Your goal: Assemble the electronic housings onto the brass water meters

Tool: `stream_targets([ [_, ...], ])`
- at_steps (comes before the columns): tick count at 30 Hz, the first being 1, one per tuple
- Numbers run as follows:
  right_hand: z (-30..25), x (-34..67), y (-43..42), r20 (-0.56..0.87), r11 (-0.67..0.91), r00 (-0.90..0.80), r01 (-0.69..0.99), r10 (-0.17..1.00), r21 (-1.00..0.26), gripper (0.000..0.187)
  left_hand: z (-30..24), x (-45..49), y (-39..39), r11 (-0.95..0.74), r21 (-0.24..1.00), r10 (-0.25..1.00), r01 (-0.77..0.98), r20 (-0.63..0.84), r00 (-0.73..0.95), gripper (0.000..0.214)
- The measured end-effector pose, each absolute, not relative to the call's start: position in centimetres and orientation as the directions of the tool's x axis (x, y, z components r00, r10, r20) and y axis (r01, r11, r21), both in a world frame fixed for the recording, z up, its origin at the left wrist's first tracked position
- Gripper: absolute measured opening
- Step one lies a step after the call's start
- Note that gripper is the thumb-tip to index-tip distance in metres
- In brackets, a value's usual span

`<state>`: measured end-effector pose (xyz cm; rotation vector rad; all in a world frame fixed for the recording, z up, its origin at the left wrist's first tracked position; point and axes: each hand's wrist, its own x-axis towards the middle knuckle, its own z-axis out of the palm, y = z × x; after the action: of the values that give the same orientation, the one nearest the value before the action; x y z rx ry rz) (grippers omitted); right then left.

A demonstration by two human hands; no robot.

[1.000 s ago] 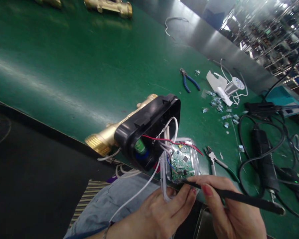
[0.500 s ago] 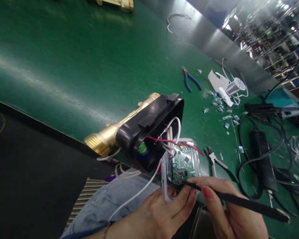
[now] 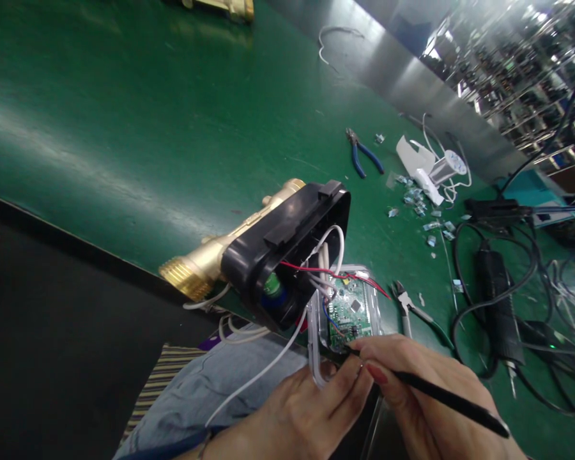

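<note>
My left hand (image 3: 311, 406) grips the lower edge of a clear plastic cover (image 3: 315, 358). Inside that cover lies a green circuit board (image 3: 357, 306), with thin red, blue and white wires around it. In my right hand (image 3: 426, 390) are slim black tweezers (image 3: 453, 402), their tip at the board's lower edge, beside my left fingertips; the tip is partly hidden. Left of the board, a black plastic housing (image 3: 282, 230) lies tilted on a brass pipe body (image 3: 196, 271), its open side facing the board. White cables run out of the housing, and something green shows inside it.
Grey-and-green cutters (image 3: 405, 306) lie right of the board, blue-handled cutters (image 3: 361, 153) farther back. Small clear-blue pieces (image 3: 414, 198) are scattered near a white roll (image 3: 448, 167). A black electric screwdriver (image 3: 498, 306) and tangled cables are at the right. Another brass body (image 3: 242, 9) is at the back.
My right hand has shifted slightly left and the tweezers have turned, their rear end swinging left and down. My left hand still holds the cover. The whole view has moved a little.
</note>
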<state>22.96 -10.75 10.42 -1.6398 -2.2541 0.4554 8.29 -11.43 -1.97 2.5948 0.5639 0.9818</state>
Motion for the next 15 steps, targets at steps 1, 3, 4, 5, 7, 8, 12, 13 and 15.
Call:
stream_targets([
  [1, 10.4, 23.1, -10.7, 0.068, 0.279, -0.278, 0.854, 0.958, -0.44, 0.016, -2.2, 8.3, -11.5, -0.873, 0.416, 0.466, 0.254, 0.558, 0.686, 0.041],
  [3, 10.3, 23.4, -11.0, 0.055, 0.211, -0.209, 0.862, 0.976, -0.461, 0.017, -2.5, 8.3, -11.8, -0.872, 0.407, 0.472, 0.272, 0.55, 0.689, 0.043],
  [4, 10.3, 23.5, -11.2, 0.041, 0.163, -0.163, 0.868, 0.986, -0.469, 0.017, -2.6, 8.2, -11.9, -0.872, 0.4, 0.473, 0.281, 0.547, 0.69, 0.043],
  [5, 10.3, 23.7, -11.5, 0.033, 0.113, -0.111, 0.874, 0.993, -0.472, 0.017, -2.6, 8.2, -12.0, -0.874, 0.392, 0.471, 0.288, 0.537, 0.7, 0.044],
  [7, 10.3, 24.2, -12.2, 0.041, 0.024, -0.006, 0.878, 0.999, -0.477, 0.018, -2.4, 8.0, -11.9, -0.881, 0.377, 0.453, 0.285, 0.497, 0.74, 0.045],
  [8, 10.3, 24.4, -12.6, 0.058, -0.008, 0.041, 0.874, 0.997, -0.485, 0.018, -2.3, 7.8, -11.8, -0.887, 0.373, 0.435, 0.273, 0.473, 0.766, 0.045],
  [12, 10.6, 25.5, -13.5, 0.19, -0.121, 0.25, 0.848, 0.949, -0.515, 0.017, -1.7, 7.4, -11.2, -0.9, 0.376, 0.377, 0.219, 0.421, 0.825, 0.044],
  [13, 10.7, 25.9, -13.5, 0.242, -0.149, 0.304, 0.851, 0.921, -0.504, 0.016, -1.6, 7.4, -11.1, -0.9, 0.378, 0.375, 0.216, 0.42, 0.827, 0.045],
  [15, 10.8, 26.6, -13.6, 0.316, -0.18, 0.357, 0.862, 0.879, -0.475, 0.016, -1.6, 7.3, -11.0, -0.899, 0.379, 0.38, 0.22, 0.423, 0.823, 0.045],
])
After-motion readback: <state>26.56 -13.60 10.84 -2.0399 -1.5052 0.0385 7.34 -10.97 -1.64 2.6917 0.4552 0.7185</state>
